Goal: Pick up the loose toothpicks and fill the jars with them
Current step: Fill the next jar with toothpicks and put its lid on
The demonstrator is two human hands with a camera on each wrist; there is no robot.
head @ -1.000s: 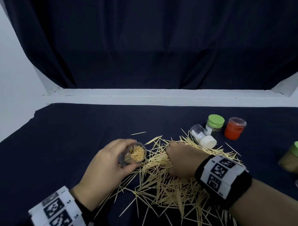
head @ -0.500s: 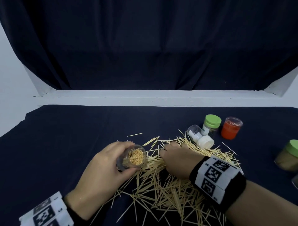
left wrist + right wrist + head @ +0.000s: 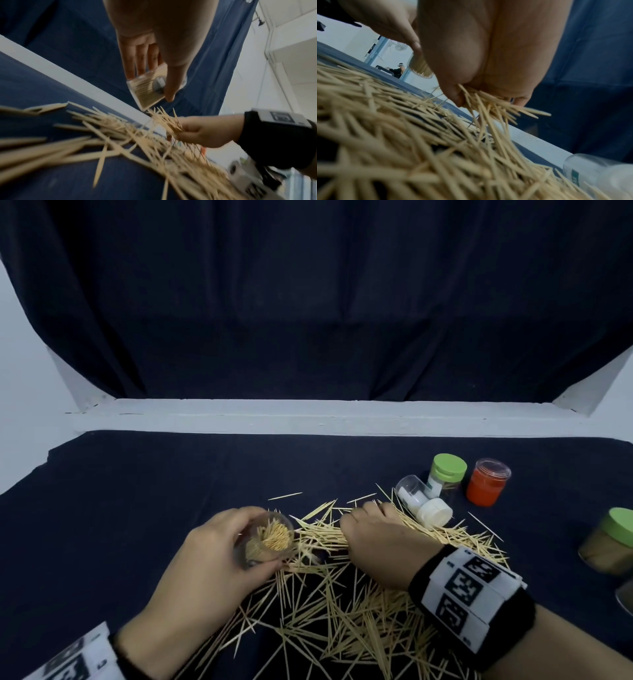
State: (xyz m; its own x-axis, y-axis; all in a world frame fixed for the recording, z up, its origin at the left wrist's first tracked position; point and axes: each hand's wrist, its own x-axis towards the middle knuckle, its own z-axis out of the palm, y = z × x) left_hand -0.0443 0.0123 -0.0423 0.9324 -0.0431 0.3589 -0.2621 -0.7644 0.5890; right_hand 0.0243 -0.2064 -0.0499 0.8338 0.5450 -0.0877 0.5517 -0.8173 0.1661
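Hundreds of loose toothpicks (image 3: 346, 607) lie scattered over the dark-clothed counter (image 3: 137, 508) as a person works to fill a clear jar (image 3: 269, 541). The left hand (image 3: 205, 573) curls fingers and thumb around that jar, already well stocked, and tips its open mouth toward the right hand (image 3: 380, 546), apparently to make loading easier. The right hand, just beside the jar's mouth and low over the pile, is closed around a bundle of toothpicks (image 3: 489, 106) whose tips bristle out past the fingers. Beyond the right hand a white-capped jar (image 3: 423, 503) lies on its side, with a green-lidded jar (image 3: 447, 474) and an orange jar (image 3: 486, 482) standing near it.
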